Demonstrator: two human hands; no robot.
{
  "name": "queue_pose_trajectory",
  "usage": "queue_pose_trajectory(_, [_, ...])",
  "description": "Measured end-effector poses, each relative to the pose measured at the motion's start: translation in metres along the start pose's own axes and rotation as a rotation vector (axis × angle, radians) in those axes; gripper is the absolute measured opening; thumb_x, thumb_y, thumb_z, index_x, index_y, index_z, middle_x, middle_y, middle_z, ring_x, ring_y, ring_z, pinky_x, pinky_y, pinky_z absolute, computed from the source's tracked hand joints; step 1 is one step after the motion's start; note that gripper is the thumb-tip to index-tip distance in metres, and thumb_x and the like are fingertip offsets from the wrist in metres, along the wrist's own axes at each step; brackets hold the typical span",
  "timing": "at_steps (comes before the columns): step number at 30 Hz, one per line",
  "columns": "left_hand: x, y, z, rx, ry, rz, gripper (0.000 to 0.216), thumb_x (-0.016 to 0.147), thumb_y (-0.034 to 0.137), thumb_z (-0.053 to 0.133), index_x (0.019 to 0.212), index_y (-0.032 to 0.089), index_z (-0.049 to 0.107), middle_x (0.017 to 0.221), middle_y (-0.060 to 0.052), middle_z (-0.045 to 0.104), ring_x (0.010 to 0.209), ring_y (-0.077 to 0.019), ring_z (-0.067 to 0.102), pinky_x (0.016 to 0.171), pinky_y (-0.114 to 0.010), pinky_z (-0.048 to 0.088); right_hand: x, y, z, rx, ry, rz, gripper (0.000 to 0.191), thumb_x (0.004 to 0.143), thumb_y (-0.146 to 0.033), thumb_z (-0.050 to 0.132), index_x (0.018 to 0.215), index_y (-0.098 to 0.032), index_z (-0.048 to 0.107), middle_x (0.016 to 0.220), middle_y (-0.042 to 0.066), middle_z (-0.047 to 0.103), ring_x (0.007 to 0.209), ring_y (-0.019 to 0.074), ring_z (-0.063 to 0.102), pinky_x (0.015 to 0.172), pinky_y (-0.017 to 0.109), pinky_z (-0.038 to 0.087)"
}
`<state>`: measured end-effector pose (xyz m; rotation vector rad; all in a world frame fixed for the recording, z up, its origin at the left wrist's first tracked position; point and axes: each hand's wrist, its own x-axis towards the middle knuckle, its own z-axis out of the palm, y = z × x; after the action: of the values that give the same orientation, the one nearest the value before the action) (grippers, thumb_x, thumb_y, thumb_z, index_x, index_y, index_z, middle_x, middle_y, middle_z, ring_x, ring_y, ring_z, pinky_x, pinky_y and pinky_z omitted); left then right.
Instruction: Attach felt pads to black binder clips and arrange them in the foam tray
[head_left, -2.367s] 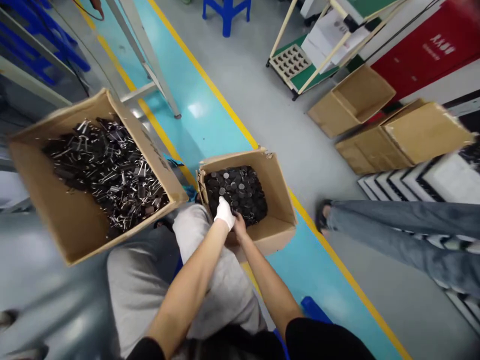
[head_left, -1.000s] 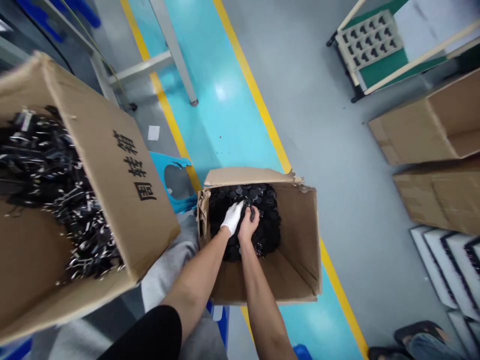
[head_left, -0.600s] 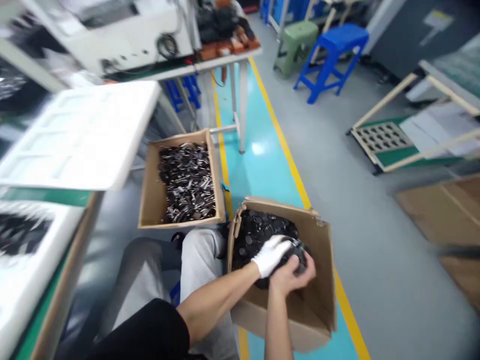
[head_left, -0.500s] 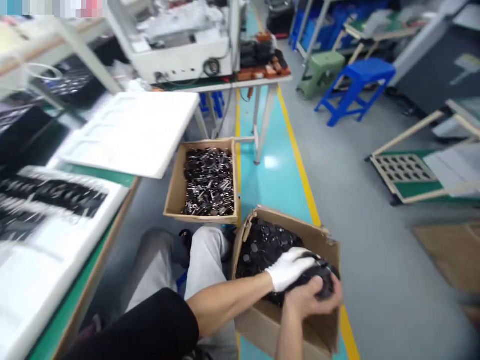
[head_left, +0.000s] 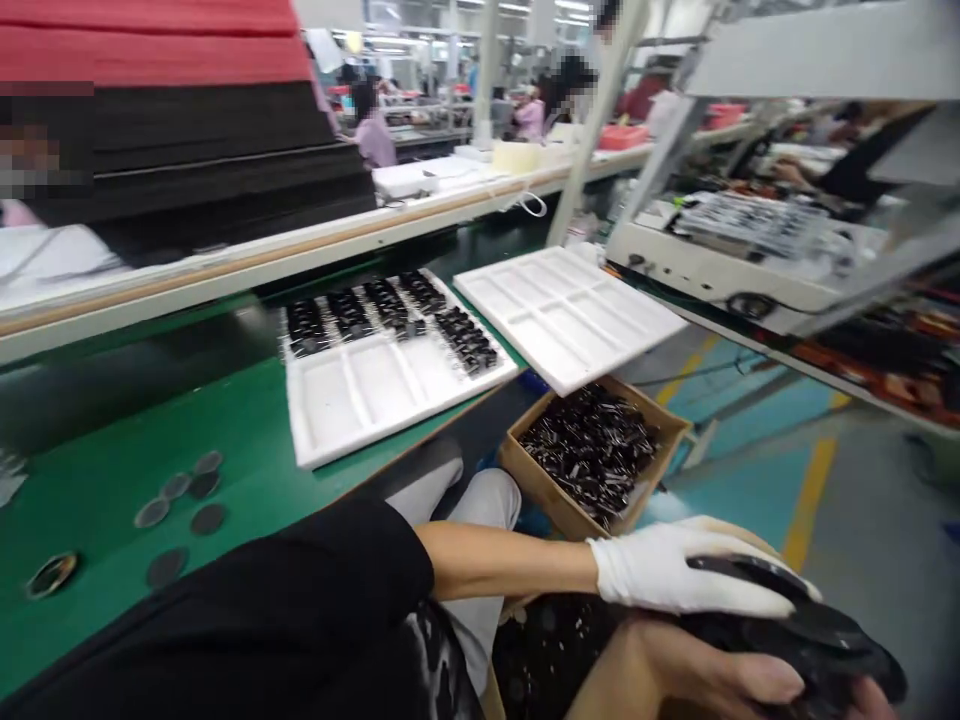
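At the lower right, my left hand (head_left: 697,570), in a white glove, lies over a bunch of black round discs (head_left: 832,640), its fingers curved onto them. My bare right hand (head_left: 705,670) cups the same bunch from below, thumb on the near side. Part of that hand is cut off by the frame edge. Below my forearms, a carton's heap of black discs (head_left: 555,640) shows in part, dark and partly covered by my arms.
A carton (head_left: 525,480) of black parts with metal pins stands beyond my knees. On the green bench (head_left: 262,430) are a white tray (head_left: 322,400) partly filled with black parts, another white tray (head_left: 555,370) and several loose grey discs (head_left: 208,518). Other people work farther back.
The view has swung left and up toward the bench. Both hands, still around black discs, now appear farther right and closer to the camera, beyond the disc carton's visible part.
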<state>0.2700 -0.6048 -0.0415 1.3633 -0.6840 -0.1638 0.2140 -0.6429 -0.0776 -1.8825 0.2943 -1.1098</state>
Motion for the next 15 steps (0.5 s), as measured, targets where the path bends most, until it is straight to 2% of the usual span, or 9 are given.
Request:
queue_pose_trajectory(2, [-0.013, 0.035, -0.046, 0.1, 0.179, 0.099, 0.037, 0.087, 0.044, 0.061, 0.107, 0.015, 0.076, 0.12, -0.012, 0.071, 0.125, -0.0261, 0.062, 0.119, -0.036, 0.042, 0.0, -0.041, 0.033, 0.146, 0.214, -0.096, 0.052, 0.096, -0.046, 0.02, 0.142, -0.053, 0.042, 0.136, 0.009, 0.047, 0.137, 0.0392, 0.039, 0.115, 0.068, 0.03])
queue_pose_trajectory(3, [-0.024, 0.051, -0.068, 0.153, 0.267, 0.145, 0.038, 0.088, 0.044, 0.06, 0.106, 0.014, 0.076, 0.12, -0.013, 0.07, 0.124, -0.0268, 0.062, 0.12, -0.038, 0.042, -0.004, -0.062, 0.05, 0.208, 0.241, -0.129, 0.048, 0.096, -0.042, 0.023, 0.136, -0.048, 0.049, 0.13, 0.011, 0.05, 0.13, 0.0391, 0.046, 0.112, 0.067, 0.034])
queue_pose_trajectory(6, [-0.068, 0.097, -0.13, 0.31, 0.585, 0.167, 0.035, 0.089, 0.04, 0.058, 0.108, 0.015, 0.074, 0.125, -0.013, 0.069, 0.125, -0.0267, 0.06, 0.12, -0.04, 0.042, -0.032, -0.121, 0.1, 0.296, 0.007, -0.156, 0.05, 0.098, -0.04, 0.019, 0.14, -0.031, 0.044, 0.124, 0.017, 0.05, 0.122, 0.0395, 0.053, 0.1, 0.064, 0.045])
queue_pose_trajectory(9, [-0.13, 0.138, -0.184, 0.435, 0.883, 0.112, 0.029, 0.091, 0.035, 0.055, 0.108, 0.019, 0.071, 0.128, -0.011, 0.069, 0.127, -0.0264, 0.059, 0.119, -0.043, 0.042, -0.083, -0.18, 0.142, 0.41, -0.257, -0.155, 0.055, 0.097, -0.042, 0.018, 0.141, -0.018, 0.04, 0.12, 0.021, 0.05, 0.12, 0.0389, 0.055, 0.096, 0.059, 0.05])
queue_pose_trajectory(12, [-0.205, 0.173, -0.231, 0.419, 1.163, 0.118, 0.03, 0.091, 0.039, 0.059, 0.11, 0.019, 0.069, 0.125, -0.009, 0.071, 0.122, -0.0254, 0.062, 0.114, -0.04, 0.045, -0.15, -0.242, 0.17, 0.706, -0.425, -0.155, 0.048, 0.097, -0.045, 0.03, 0.131, -0.017, 0.048, 0.115, 0.018, 0.053, 0.114, 0.0351, 0.058, 0.095, 0.055, 0.052])
queue_pose_trajectory(15, [-0.288, 0.194, -0.268, 0.34, 1.476, 0.166, 0.035, 0.089, 0.048, 0.065, 0.108, 0.018, 0.068, 0.114, -0.006, 0.073, 0.112, -0.0221, 0.065, 0.107, -0.036, 0.048, -0.222, -0.295, 0.179, 0.929, -0.602, -0.097, 0.041, 0.095, -0.046, 0.046, 0.125, -0.019, 0.054, 0.113, 0.014, 0.057, 0.11, 0.0295, 0.059, 0.097, 0.049, 0.053])
